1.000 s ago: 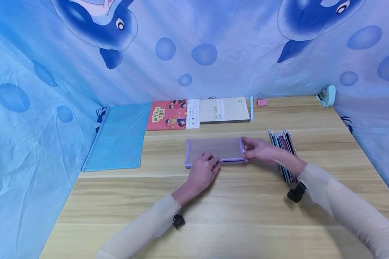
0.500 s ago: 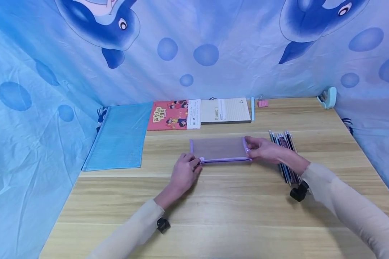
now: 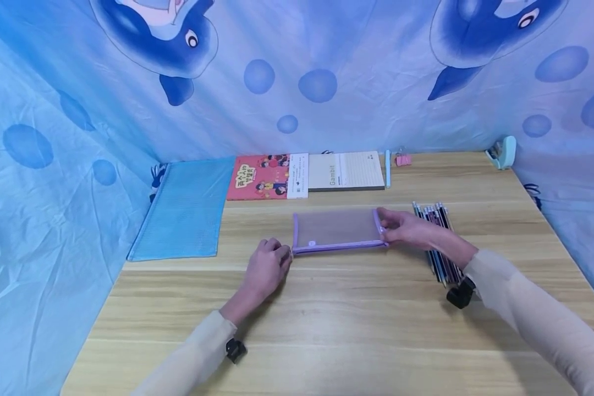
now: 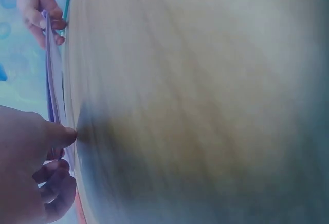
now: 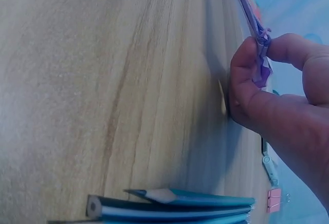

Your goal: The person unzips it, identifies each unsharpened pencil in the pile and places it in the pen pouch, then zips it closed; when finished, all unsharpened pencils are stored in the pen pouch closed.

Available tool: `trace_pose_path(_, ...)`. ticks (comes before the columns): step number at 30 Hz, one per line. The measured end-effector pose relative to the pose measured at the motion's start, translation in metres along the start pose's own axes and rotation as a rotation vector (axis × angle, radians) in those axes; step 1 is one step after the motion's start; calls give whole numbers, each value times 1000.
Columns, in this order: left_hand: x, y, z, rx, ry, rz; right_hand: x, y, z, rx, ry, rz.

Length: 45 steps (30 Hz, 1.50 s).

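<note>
One purple-edged mesh pouch [image 3: 337,231] is lying flat near the middle of the wooden bench [image 3: 326,319]. The right hand [image 3: 405,228] is pinching the pouch's right end between thumb and curled fingers; the right wrist view is showing the purple edge clamped in that pinch. The left hand [image 3: 267,267] is resting just beside the pouch's left end with its fingers curled; the left wrist view is showing the thumb tip at the pouch's corner, but whether the hand is gripping anything cannot be told.

One bundle of pencils [image 3: 438,234] is lying just right of the right hand, partly under the forearm; the individual pencils are too tightly packed to count. At the back edge of the bench, five things are sitting in a row: one blue mesh file bag [image 3: 183,206], one pink booklet [image 3: 264,177], one grey notebook [image 3: 346,171], one light-blue pen [image 3: 388,168] and one pink binder clip [image 3: 402,159]. One pale-teal stapler [image 3: 502,151] is sitting at the far right corner.
</note>
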State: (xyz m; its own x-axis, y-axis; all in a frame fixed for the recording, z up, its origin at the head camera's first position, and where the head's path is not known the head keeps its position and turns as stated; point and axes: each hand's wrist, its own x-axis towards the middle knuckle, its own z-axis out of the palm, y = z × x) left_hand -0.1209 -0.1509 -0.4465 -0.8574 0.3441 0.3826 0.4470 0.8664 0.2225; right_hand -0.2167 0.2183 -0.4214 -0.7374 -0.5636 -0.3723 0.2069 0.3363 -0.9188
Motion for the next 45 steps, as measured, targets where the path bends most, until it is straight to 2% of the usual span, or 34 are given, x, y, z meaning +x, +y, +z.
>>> trace_pose_path(4,1,4,-4,19,-88,-32,1,-3,-1,-68,-5,-4)
trace_pose_path(6,7,9,-6,3,-147,-13,2,-5,-3,-123,2,2)
trace_pose_path(10,30,24,-3,-38,-272,104,4,-9,-3,-204,5,-9)
trace_pose_path(13,46,36,5,-19,-367,185,7,-13,-1,-280,5,-49)
trace_pose_path(17,60,46,11,-9,-461,256,12,-18,0,-379,-2,-106)
trace_pose_path(19,64,48,11,-42,-476,282,13,-21,-1,-376,-6,-111)
trace_pose_path(21,68,49,9,-87,-483,281,11,-25,-4,-380,15,-102)
trace_pose_path(24,71,50,7,-140,-484,255,1,-31,-10,-399,90,-85)
trace_pose_path(28,74,52,6,-183,-486,217,-18,-35,-22,-480,211,-42)
trace_pose_path(30,75,53,5,-198,-488,199,-27,-34,-28,-504,245,-13)
trace_pose_path(39,75,52,-5,-226,-417,99,-47,-27,-38,-416,261,143)
trace_pose_path(45,75,50,-7,-276,-388,79,-53,-23,-39,-403,279,172)
